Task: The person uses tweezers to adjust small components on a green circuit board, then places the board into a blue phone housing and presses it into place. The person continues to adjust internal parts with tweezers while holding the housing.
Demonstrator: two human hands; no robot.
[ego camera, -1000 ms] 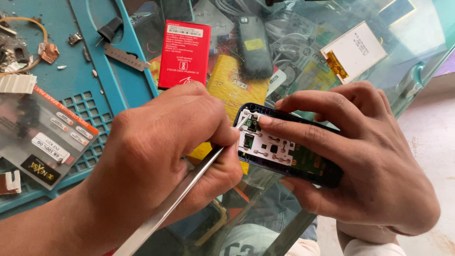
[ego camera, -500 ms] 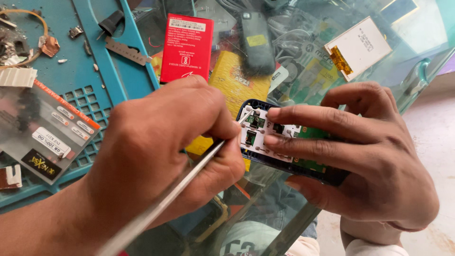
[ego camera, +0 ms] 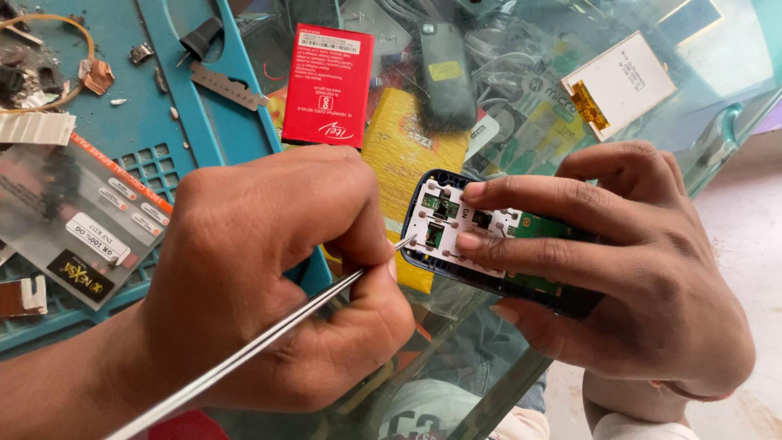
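Glass table (ego camera: 733, 73): red rectangular pack (ego camera: 328, 85) behind; left hand (ego camera: 269, 277) grips tweezers (ego camera: 244, 354), right hand (ego camera: 627, 269) clasps phone (ego camera: 489, 244).

Pretty cramped here: red battery (ego camera: 328, 85), yellow packet (ego camera: 405, 155) and dark handset (ego camera: 445, 73) crowd the glass right behind the opened phone (ego camera: 489, 244); only open lane is the glass edge (ego camera: 725, 134) at right, past the loose screen (ego camera: 619, 85)

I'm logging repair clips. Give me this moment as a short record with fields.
left hand: grips thin metal tweezers, tip at the phone's edge
right hand: holds an opened phone, fingers across its white keypad board
surface: glass table
nearby: red battery, dark phone, small screen, blue mat
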